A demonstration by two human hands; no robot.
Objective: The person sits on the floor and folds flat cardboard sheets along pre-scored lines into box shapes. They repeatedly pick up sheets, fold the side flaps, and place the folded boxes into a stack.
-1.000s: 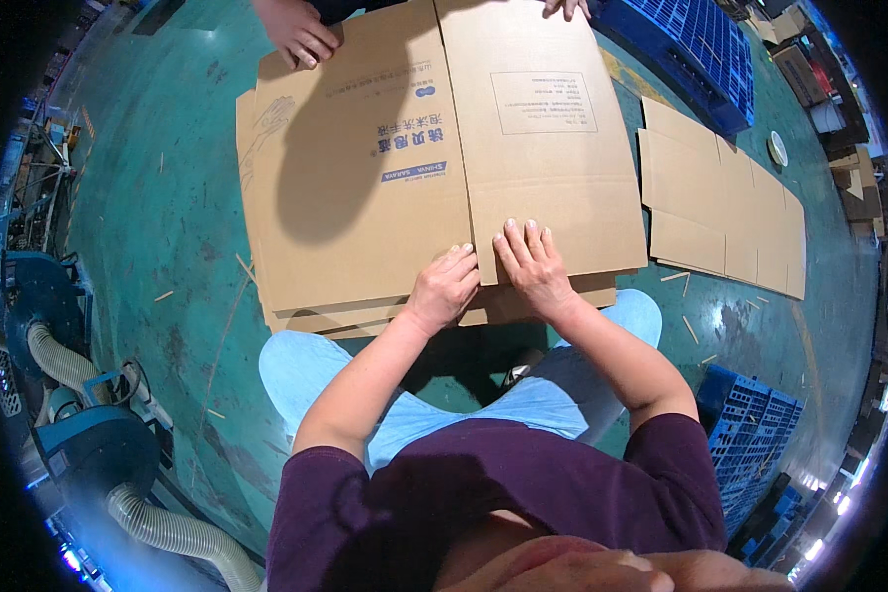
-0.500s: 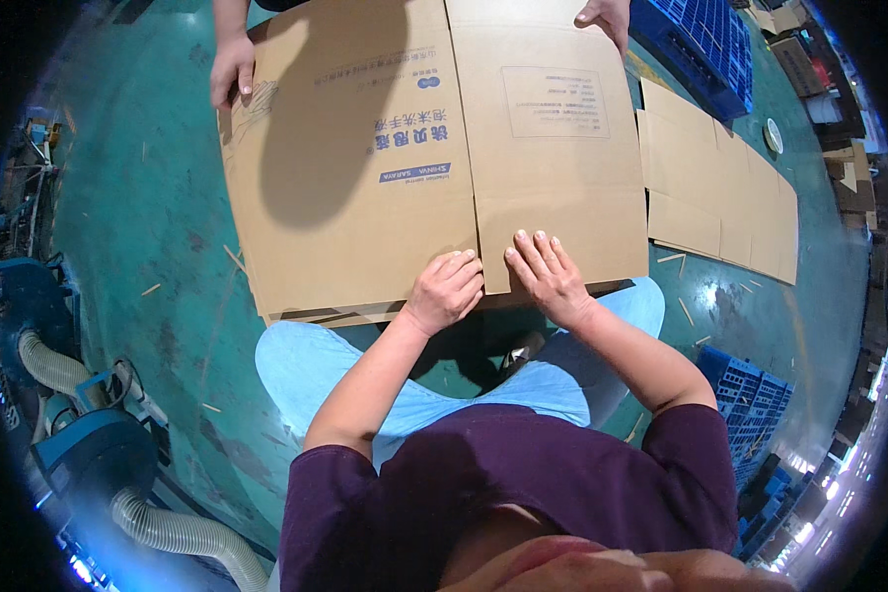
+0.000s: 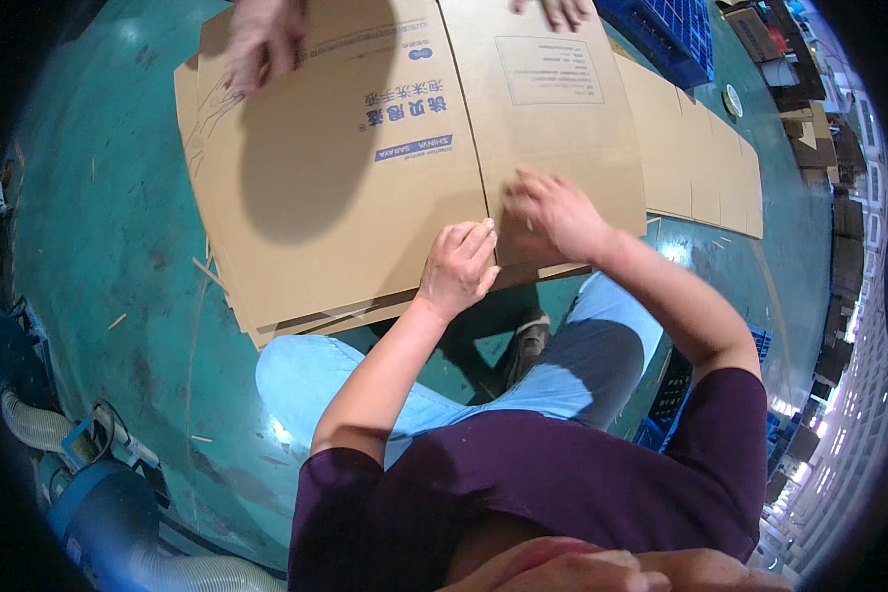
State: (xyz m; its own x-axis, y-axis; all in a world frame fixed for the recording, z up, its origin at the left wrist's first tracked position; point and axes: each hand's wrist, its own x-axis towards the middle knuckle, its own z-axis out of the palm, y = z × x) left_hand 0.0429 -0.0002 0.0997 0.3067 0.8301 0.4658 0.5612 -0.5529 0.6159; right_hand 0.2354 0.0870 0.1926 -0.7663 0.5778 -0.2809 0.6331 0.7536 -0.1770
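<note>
Left hand [image 3: 456, 268]: your fingers lie flat on the cardboard sheet [image 3: 365, 168], gripping nothing.
Right hand [image 3: 553, 212]: your fingers curl, pressing just beside the fold.

A green floor [image 3: 99, 227] carries a stack of flattened cardboard boxes [image 3: 365, 178] under both hands' grip. Beyond it to the right lie more cardboard sheets [image 3: 701, 168] and a blue crate [image 3: 671, 35].
</note>
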